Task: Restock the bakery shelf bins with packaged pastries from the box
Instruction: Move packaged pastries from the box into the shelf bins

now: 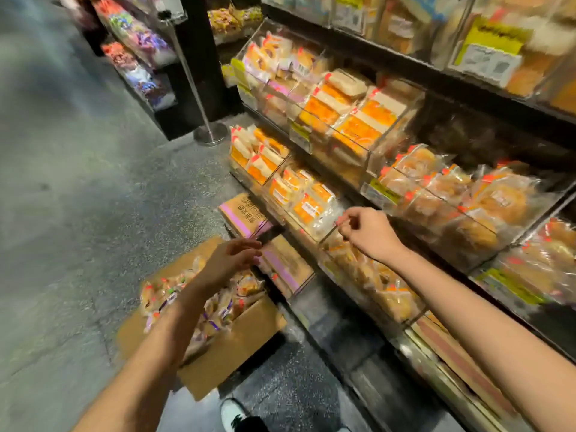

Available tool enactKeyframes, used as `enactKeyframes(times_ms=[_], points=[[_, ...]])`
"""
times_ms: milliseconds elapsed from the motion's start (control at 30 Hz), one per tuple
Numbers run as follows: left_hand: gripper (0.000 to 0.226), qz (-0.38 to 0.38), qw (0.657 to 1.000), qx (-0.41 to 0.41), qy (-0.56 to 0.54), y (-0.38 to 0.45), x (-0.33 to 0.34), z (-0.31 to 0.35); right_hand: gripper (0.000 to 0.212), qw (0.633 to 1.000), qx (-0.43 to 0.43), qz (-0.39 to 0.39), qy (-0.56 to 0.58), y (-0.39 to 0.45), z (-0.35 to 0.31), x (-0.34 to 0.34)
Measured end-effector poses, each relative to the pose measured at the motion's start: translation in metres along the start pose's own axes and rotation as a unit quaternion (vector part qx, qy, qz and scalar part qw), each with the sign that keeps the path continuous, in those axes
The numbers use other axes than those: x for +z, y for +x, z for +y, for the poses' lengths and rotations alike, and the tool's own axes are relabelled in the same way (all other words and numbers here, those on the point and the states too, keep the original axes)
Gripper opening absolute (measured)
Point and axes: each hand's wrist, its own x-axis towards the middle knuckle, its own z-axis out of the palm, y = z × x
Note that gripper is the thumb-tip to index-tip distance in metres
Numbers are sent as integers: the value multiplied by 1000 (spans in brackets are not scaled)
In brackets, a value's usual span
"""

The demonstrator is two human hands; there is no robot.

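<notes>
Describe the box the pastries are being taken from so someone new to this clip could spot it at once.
Start at the grey floor in front of the bakery shelf bins. The open cardboard box sits there below the left hand, heaped with wrapped pastries. Unlike the closed purple-striped cartons by the shelf base, it is plain brown with flaps spread.

Two hands of mine in view, left hand and right hand. One open cardboard box on the floor, full of packaged pastries, too many and too blurred to count; two closed cartons with purple stripes by the shelf foot, one metal stanchion, one shoe. Clear bins sit in three tiers on the shelf; exact bin count unclear, packs inside uncountable.
</notes>
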Motion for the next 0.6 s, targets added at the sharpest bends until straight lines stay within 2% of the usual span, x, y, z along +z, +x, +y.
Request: enactKeyframes(times_ms=[300,467,600], points=[[19,137,984,-74,-82,-23,-145,-119,21,982,37,-161,-92,46,-73,184],[13,206,961,-119,-140,-16,-184,-189,18,963,33,-225,-145,66,-74,281],[10,254,941,-150,-163,1,-195,-239,27,943,26,-272,-189,92,-65,340]])
